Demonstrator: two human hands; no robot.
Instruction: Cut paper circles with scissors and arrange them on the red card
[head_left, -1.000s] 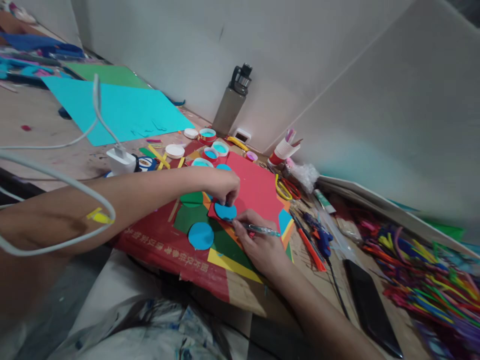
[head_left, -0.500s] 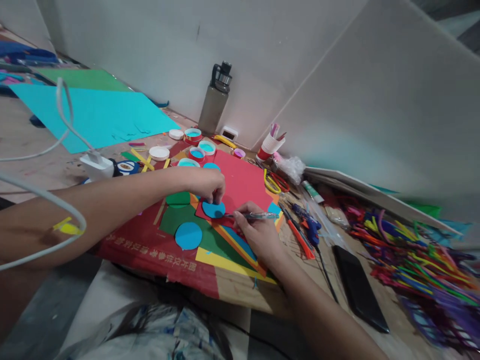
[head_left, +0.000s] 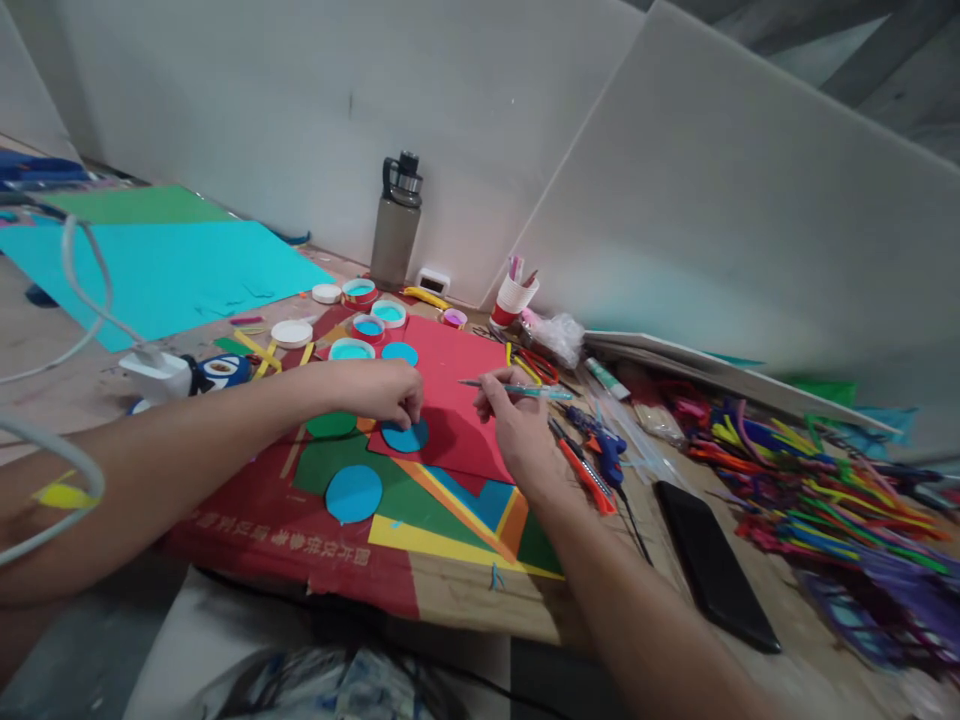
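Note:
My left hand [head_left: 397, 392] is closed, its fingertips pressed on a blue paper circle [head_left: 407, 437] at the lower left edge of a red paper sheet [head_left: 459, 420]. In my right hand [head_left: 514, 415] a slim pen [head_left: 553, 393] with a clear, bluish barrel is gripped, its tip pointing left above the red sheet, apart from the circle. Another blue circle [head_left: 354, 494] lies closer to me on dark green paper [head_left: 420, 512], and one more blue circle [head_left: 400, 354] is at the red sheet's far left corner. A green circle [head_left: 332, 425] shows partly under my left forearm.
Several tape rolls [head_left: 388, 314] and a grey bottle [head_left: 396, 232] stand at the back, near a paper cup [head_left: 515, 296] with pens. To the right are a cutter [head_left: 583, 468], a glue gun [head_left: 609, 446], a black phone [head_left: 716, 565] and colourful pipe cleaners [head_left: 825, 490]. A white cable crosses the left.
My right hand has drawn the pen up and away from the blue circle's right edge. My left hand stays on the circle. The camera view has shifted.

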